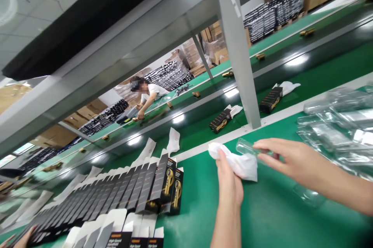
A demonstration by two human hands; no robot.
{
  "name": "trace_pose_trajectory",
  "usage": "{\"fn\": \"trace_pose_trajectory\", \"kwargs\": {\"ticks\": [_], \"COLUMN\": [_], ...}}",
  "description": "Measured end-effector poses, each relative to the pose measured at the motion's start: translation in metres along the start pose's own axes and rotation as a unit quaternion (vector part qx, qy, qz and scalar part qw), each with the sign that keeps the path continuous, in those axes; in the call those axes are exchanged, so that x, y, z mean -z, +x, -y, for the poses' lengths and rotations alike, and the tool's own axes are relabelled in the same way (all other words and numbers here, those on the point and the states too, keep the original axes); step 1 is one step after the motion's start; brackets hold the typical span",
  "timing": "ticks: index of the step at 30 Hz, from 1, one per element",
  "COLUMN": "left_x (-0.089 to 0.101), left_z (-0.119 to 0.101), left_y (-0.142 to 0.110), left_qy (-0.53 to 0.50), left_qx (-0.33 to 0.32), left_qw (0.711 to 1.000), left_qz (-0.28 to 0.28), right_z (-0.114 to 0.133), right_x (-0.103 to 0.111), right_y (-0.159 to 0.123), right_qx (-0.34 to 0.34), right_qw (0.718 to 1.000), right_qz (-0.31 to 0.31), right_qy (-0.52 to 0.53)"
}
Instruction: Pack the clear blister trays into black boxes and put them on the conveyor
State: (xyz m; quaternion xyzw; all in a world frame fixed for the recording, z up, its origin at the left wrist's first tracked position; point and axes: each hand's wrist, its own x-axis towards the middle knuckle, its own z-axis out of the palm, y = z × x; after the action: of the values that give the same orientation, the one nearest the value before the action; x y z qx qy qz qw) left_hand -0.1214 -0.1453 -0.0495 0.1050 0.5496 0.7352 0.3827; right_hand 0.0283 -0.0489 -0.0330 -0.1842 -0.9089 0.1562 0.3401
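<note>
My left hand [229, 182] is closed around a white wrapped bundle [243, 165], held above the green work surface [201, 205]. What lies inside the wrapping is hidden. Close to the bundle's right end, my right hand [287, 156] pinches a clear plastic piece [245, 147] between thumb and fingers. The plastic piece seems to touch or overlap the wrapping; I cannot tell which. Beneath my right forearm lies another clear plastic piece [309, 194].
Clear plastic trays [335, 131] are heaped at right. Black printed boxes [140, 187] stand in a long row at left. Two boxes [271, 100] lie beyond the rail, past a metal post [239, 53]. A co-worker [148, 94] leans over the far belt; another person's hand [26, 237] shows bottom left.
</note>
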Motion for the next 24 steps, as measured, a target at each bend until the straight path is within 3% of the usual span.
{"fn": "trace_pose_trajectory", "kwargs": {"ticks": [4, 6, 10, 13, 18, 21, 24], "left_x": [-0.019, -0.020, -0.018, -0.014, -0.006, -0.007, -0.012], "left_z": [0.002, 0.005, 0.012, 0.014, 0.011, 0.012, 0.013], "left_y": [-0.019, -0.026, -0.032, -0.033, -0.034, -0.042, -0.059], "left_qy": [-0.156, -0.183, -0.186, -0.173, -0.169, -0.184, -0.182], "left_qx": [0.055, 0.064, 0.033, 0.014, 0.024, 0.004, -0.010], "left_qw": [0.977, 0.973, 0.980, 0.984, 0.985, 0.981, 0.979], "left_qz": [0.135, 0.128, 0.062, 0.052, 0.042, 0.062, 0.089], "right_z": [0.021, 0.027, 0.032, 0.034, 0.025, 0.016, 0.013], "right_x": [-0.026, -0.032, -0.037, -0.038, -0.025, -0.019, -0.026], "right_y": [0.002, -0.003, -0.016, -0.021, -0.021, -0.020, -0.022], "right_qx": [0.104, 0.126, 0.149, 0.151, 0.113, 0.014, -0.063], "right_qw": [0.992, 0.988, 0.980, 0.979, 0.991, 0.996, 0.972], "right_qz": [-0.023, -0.022, -0.006, -0.007, 0.009, 0.082, 0.191], "right_qy": [-0.068, -0.091, -0.129, -0.138, -0.068, 0.023, 0.123]}}
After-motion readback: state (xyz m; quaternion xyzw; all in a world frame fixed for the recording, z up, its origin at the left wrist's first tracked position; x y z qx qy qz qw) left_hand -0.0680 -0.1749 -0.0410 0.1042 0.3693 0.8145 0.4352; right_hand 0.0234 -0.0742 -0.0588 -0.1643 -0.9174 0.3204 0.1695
